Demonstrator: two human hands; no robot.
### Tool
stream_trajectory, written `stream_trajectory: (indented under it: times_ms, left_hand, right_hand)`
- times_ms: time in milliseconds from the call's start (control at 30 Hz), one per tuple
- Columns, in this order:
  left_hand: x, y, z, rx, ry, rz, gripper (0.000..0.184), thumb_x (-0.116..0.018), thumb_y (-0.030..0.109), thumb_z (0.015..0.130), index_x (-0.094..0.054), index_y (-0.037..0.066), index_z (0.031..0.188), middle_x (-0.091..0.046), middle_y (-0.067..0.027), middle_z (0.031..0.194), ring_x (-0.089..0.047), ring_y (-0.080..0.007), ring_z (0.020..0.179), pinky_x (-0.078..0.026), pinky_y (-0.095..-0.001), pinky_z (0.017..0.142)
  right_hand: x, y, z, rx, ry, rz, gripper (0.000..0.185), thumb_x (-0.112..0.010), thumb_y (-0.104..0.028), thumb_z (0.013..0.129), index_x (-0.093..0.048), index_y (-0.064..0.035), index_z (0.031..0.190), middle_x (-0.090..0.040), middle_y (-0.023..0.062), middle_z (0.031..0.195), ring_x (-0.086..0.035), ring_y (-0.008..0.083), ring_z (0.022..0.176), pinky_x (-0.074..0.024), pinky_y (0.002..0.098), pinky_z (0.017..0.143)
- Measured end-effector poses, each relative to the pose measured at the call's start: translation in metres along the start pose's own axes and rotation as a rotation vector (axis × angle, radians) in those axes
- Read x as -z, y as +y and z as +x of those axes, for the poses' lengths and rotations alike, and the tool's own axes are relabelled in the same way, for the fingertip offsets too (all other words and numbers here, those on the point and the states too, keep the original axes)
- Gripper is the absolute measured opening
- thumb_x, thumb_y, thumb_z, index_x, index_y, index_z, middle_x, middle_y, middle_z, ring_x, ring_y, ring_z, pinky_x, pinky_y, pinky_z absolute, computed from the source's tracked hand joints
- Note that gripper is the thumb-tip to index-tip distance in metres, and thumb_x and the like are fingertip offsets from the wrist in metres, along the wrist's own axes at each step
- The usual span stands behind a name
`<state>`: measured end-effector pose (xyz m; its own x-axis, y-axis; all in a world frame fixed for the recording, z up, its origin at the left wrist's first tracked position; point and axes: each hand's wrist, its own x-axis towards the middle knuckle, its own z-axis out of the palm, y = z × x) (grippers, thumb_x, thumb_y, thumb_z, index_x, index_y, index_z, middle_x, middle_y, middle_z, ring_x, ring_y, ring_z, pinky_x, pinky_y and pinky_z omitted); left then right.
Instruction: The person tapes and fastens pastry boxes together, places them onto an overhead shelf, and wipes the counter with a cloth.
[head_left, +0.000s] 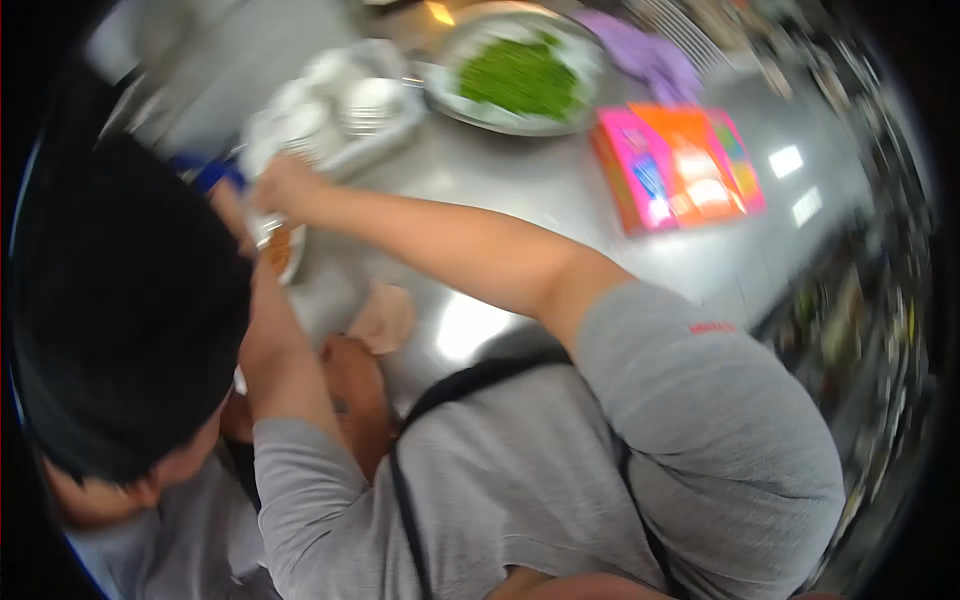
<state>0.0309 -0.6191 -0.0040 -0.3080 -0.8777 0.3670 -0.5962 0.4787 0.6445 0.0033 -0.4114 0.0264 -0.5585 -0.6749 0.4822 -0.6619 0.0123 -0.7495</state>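
Note:
My right arm reaches across to the left, and my right hand is closed, fingers bunched, beside the stacked white cups. What it pinches is too blurred to make out. Just below it is a small white dish with orange-brown food in it. My left hand is near the dish's left side, partly covered by a co-worker's black cap; its fingers are smeared. The cups stand in a white tray. Something blue shows behind my left hand.
A metal bowl holds chopped greens on white paper. Beside it are a purple cloth and a pink-orange box on the steel table. The co-worker leans in at left. Another hand is near a pale pinkish piece.

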Motion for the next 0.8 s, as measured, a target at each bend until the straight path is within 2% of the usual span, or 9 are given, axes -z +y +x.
stream_trajectory:
  times_ms: [67,100,133,200,267,333,433,533,800]
  left_hand:
    - [-0.031,-0.029,-0.024,0.156,-0.011,-0.820,0.008,-0.064,0.009,0.077,-0.063,0.002,0.081,-0.062,-0.0111,0.073,-0.058,-0.0203,0.061,-0.050,-0.0318,0.058]
    - [-0.016,0.012,-0.069,0.208,-0.070,-1.004,0.014,-0.061,0.009,0.079,-0.057,0.000,0.089,-0.060,-0.0102,0.084,-0.057,-0.0194,0.074,-0.050,-0.0341,0.063]
    - [-0.003,0.029,-0.101,0.164,-0.204,-1.129,0.015,-0.057,0.008,0.082,-0.054,0.003,0.096,-0.055,-0.0076,0.094,-0.052,-0.0174,0.088,-0.048,-0.0354,0.073]
    - [0.009,0.088,-0.140,0.246,-0.170,-1.352,0.009,-0.058,0.007,0.081,-0.055,0.008,0.090,-0.052,-0.0004,0.075,-0.049,-0.0118,0.073,-0.043,-0.0369,0.081]
    - [-0.014,0.108,-0.138,-0.018,-0.486,-1.571,0.007,-0.055,0.005,0.083,-0.055,0.008,0.088,-0.054,-0.0016,0.078,-0.051,-0.0125,0.076,-0.041,-0.0399,0.085]
    - [0.044,0.184,-0.227,0.052,-0.623,-1.825,0.010,-0.052,0.004,0.085,-0.056,0.011,0.090,-0.057,-0.0024,0.080,-0.053,-0.0134,0.081,-0.041,-0.0413,0.087]
    - [0.061,0.218,-0.291,0.083,-0.886,-1.992,0.012,-0.050,0.005,0.086,-0.057,0.012,0.092,-0.058,-0.0022,0.084,-0.054,-0.0143,0.083,-0.040,-0.0408,0.089]
    - [0.058,0.231,-0.371,0.203,-0.977,-2.064,0.012,-0.050,0.005,0.086,-0.057,0.013,0.091,-0.058,-0.0019,0.086,-0.055,-0.0142,0.083,-0.038,-0.0399,0.092]
    - [0.014,0.269,-0.576,0.153,-0.828,-1.856,0.015,-0.051,0.000,0.085,-0.051,0.012,0.093,-0.056,-0.0041,0.091,-0.056,-0.0168,0.087,-0.041,-0.0385,0.089]
  right_hand:
    - [0.011,-0.007,-0.033,-0.236,-0.048,0.032,0.019,-0.064,-0.023,0.064,-0.066,-0.0050,0.068,-0.061,0.0161,0.064,-0.061,0.0305,0.066,-0.0480,0.0365,0.065]
    - [0.048,-0.019,-0.061,-0.255,-0.177,0.037,0.023,-0.067,-0.028,0.066,-0.066,-0.0059,0.070,-0.061,0.0130,0.067,-0.060,0.0289,0.068,-0.0466,0.0354,0.066]
    - [0.070,-0.013,-0.090,-0.308,-0.157,0.058,0.023,-0.067,-0.028,0.066,-0.066,-0.0059,0.070,-0.061,0.0130,0.067,-0.060,0.0289,0.068,-0.0466,0.0354,0.066]
    - [0.123,0.004,-0.134,-0.059,-0.122,0.010,0.026,-0.068,-0.031,0.068,-0.063,-0.0060,0.068,-0.059,0.0099,0.069,-0.058,0.0270,0.069,-0.0449,0.0351,0.065]
    - [0.188,-0.004,-0.191,-0.145,0.017,-0.002,0.025,-0.066,-0.029,0.072,-0.059,-0.0057,0.066,-0.055,0.0079,0.069,-0.055,0.0253,0.066,-0.0436,0.0353,0.061]
    - [0.226,-0.018,-0.239,-0.094,0.112,-0.067,0.022,-0.064,-0.025,0.075,-0.059,-0.0050,0.070,-0.055,0.0076,0.070,-0.055,0.0240,0.069,-0.0434,0.0349,0.063]
    - [0.292,-0.034,-0.299,-0.078,0.154,-0.148,0.018,-0.065,-0.020,0.075,-0.058,-0.0045,0.071,-0.053,0.0062,0.069,-0.053,0.0215,0.070,-0.0415,0.0324,0.063]
    - [0.356,-0.034,-0.358,-0.061,0.139,-0.266,0.017,-0.067,-0.018,0.073,-0.057,-0.0050,0.069,-0.052,0.0042,0.068,-0.049,0.0196,0.067,-0.0390,0.0297,0.061]
    - [0.505,0.038,-0.471,-0.202,-0.051,-0.429,0.022,-0.070,-0.018,0.070,-0.053,-0.0060,0.062,-0.051,0.0024,0.062,-0.047,0.0186,0.063,-0.0362,0.0295,0.057]
